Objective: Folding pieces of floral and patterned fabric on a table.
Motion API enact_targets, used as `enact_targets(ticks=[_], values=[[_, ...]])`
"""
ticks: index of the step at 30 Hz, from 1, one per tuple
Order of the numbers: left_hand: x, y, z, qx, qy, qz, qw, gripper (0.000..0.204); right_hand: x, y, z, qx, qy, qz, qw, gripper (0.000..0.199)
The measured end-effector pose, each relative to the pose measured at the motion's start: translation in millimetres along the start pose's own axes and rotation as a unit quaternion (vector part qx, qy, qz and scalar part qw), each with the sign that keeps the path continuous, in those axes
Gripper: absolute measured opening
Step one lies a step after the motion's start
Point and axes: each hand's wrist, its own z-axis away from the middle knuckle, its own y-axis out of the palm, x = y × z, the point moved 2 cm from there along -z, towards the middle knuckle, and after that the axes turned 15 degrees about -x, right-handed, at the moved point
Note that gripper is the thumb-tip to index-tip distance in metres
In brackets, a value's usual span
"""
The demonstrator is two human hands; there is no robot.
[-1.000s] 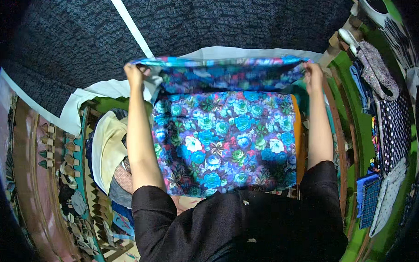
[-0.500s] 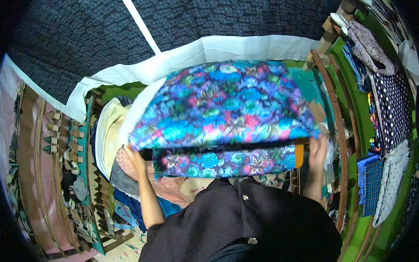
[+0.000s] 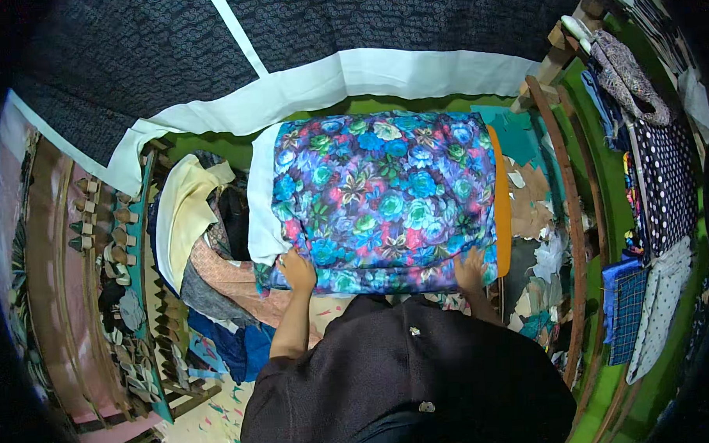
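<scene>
A floral fabric (image 3: 385,189) in blue, purple, green and pink lies spread over a work surface in front of me, with a white band (image 3: 265,201) along its left side. Its near edge shows small creases and a lower strip of the same print. At the near left corner, my left hand (image 3: 296,270) has its fingers bent onto the cloth, pinching its edge. My right hand (image 3: 472,272) rests on the near right part of the fabric, fingers spread. An orange-yellow edge (image 3: 502,208) shows from under the cloth's right side.
Cream cloth (image 3: 184,216), a pinkish patterned cloth (image 3: 251,284) and blue cloth (image 3: 234,347) are heaped to the left. Beyond them stands a rack of shoe-shaped pieces (image 3: 125,245). Scraps (image 3: 539,246) lie right, beside a wooden rail (image 3: 563,198). Folded fabrics (image 3: 665,179) hang farther right.
The raised floral fabric has come down and lies flatter, uncovering the orange-yellow edge further. Both hands have moved inward and down to its near edge; the right hand's fingers now rest spread on it.
</scene>
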Motion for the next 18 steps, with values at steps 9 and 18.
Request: enact_targets(ticks=[9, 18], values=[[-41.9, 39.3, -91.9, 0.002, -0.018, 0.014, 1.0, 0.034, 46.1, 17.5, -107.0, -0.068, -0.008, 0.027, 0.997, 0.072], [-49.9, 80.0, -176.2, -0.066, -0.081, 0.108, 0.989, 0.026, 61.5, -6.3, -196.7, -0.112, 0.025, -0.192, 0.975, 0.06]])
